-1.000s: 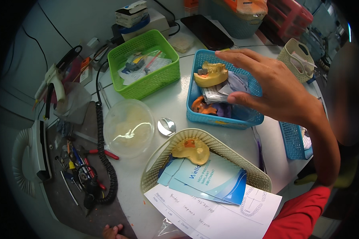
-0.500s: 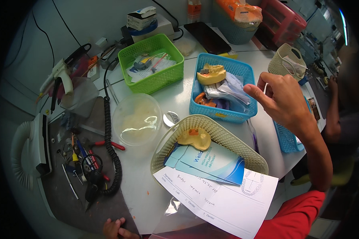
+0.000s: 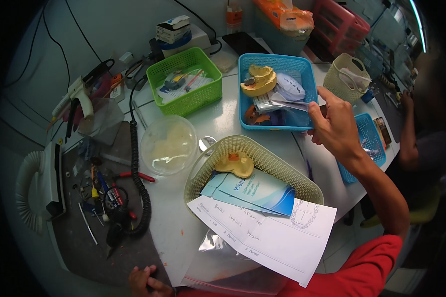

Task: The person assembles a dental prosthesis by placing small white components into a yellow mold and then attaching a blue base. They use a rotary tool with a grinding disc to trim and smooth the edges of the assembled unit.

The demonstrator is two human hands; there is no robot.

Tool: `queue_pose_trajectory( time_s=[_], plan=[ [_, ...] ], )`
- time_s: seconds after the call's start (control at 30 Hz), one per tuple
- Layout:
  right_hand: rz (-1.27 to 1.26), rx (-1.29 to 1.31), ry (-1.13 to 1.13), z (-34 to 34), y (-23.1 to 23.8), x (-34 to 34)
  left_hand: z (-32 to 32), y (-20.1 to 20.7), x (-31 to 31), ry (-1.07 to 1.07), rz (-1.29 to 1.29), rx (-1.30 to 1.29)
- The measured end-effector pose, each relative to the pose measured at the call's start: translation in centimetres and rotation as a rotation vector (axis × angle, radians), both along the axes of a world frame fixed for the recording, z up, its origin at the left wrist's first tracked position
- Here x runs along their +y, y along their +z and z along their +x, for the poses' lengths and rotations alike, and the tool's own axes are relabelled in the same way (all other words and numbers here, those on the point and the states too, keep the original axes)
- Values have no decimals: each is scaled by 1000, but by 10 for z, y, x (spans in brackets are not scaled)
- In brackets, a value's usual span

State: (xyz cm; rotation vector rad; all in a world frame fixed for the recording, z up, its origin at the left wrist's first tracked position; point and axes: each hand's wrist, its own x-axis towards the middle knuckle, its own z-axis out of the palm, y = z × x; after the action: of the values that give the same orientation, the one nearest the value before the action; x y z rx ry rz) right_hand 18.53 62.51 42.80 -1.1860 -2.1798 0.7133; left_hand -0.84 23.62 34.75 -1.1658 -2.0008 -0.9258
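Observation:
My right hand [image 3: 336,121] is closed on the right rim of a blue plastic basket [image 3: 277,57], the thumb over the edge and the fingers outside it. Inside lie a yellow dental cast [image 3: 258,88], an orange-brown piece [image 3: 255,116] and white plastic packets [image 3: 289,88]. Close to me stands a beige basket [image 3: 309,190] with another yellow cast [image 3: 236,166] and a blue-white packet [image 3: 250,192]. A handwritten paper form [image 3: 277,242] lies across its near edge. My left hand [image 3: 148,282] rests at the lower edge, fingers loosely bent and apart, touching nothing I can make out.
A green basket [image 3: 215,91] and a round clear-lidded tub [image 3: 168,146] stand left of the blue basket. Pliers [image 3: 138,176], small tools and a coiled black cord [image 3: 139,183] cover the left side. A second blue basket [image 3: 349,171] stands at right, near another person's arm [image 3: 408,123].
My right hand has come down from above the blue basket's right side and taken hold of its rim. The basket now sits at a different tilt. My left hand stays put.

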Motion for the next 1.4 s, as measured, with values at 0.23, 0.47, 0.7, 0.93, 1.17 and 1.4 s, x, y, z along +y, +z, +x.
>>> queue_pose_trajectory(
  time_s=[0.23, 0.47, 0.7, 0.93, 1.17, 1.4],
  plan=[
    [9, 58, -50, 12, 9, 6, 1, -9, -6, 11, 27, -26],
    [-169, -26, -93, 33, 21, 24, 0, -6, -11, -16, 0, 19],
    [-163, -140, -126, 52, 17, 49, -6, -38, -36, -43, -8, -148],
    [4, -213, -79, 62, 13, 69, -8, -27, -31, -94, -38, 4],
    [125, -370, -159, 63, 15, 73, -3, -20, -23, -30, -54, 12],
    [-62, -480, -51, 72, 2, 107, -5, -18, -27, -74, -104, -13]
  ],
)
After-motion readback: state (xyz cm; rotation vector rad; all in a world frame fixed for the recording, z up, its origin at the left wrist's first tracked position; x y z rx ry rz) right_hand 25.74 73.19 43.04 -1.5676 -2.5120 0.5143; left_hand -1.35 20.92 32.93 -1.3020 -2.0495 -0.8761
